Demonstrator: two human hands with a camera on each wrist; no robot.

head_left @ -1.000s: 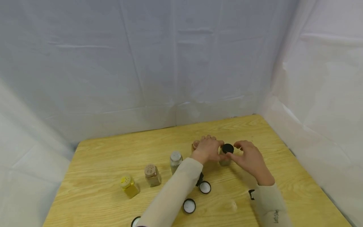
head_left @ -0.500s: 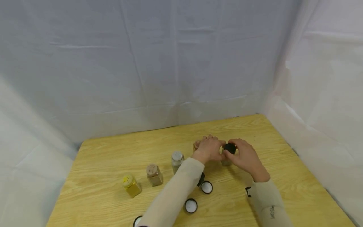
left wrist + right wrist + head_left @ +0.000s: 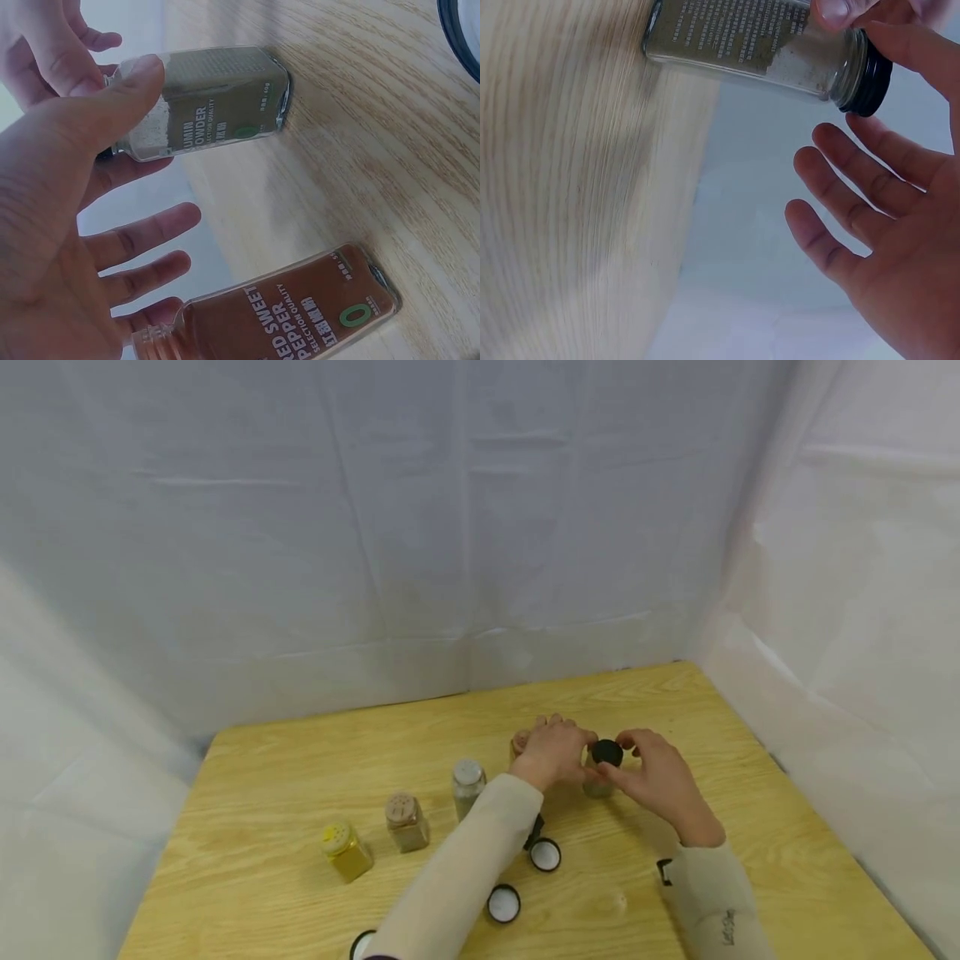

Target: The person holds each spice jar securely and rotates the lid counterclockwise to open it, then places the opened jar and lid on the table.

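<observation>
A square glass jar of cumin powder (image 3: 225,97) with a black lid (image 3: 607,752) stands upright on the table. My left hand (image 3: 553,753) grips the jar near its neck between thumb and forefinger, the other fingers spread. My right hand (image 3: 663,785) has its thumb and forefinger at opposite sides of the lid, in a loose pinch. Its remaining fingers (image 3: 847,191) are held away from the jar. Beside my left hand stands a jar of red sweet pepper (image 3: 300,307), its shaker top partly hidden in the head view.
To the left stand a grey-topped jar (image 3: 468,785), a brown-topped jar (image 3: 407,822) and a yellow-topped jar (image 3: 348,853). Black-rimmed lids, including one lid (image 3: 545,855) and another lid (image 3: 504,903), lie upturned nearer me. White sheeting (image 3: 465,527) encloses the table.
My right fingers closed and turned about the lid half a second ago, then swung back and loosened, the forearm shifting slightly right. My left hand keeps its grip on the cumin jar.
</observation>
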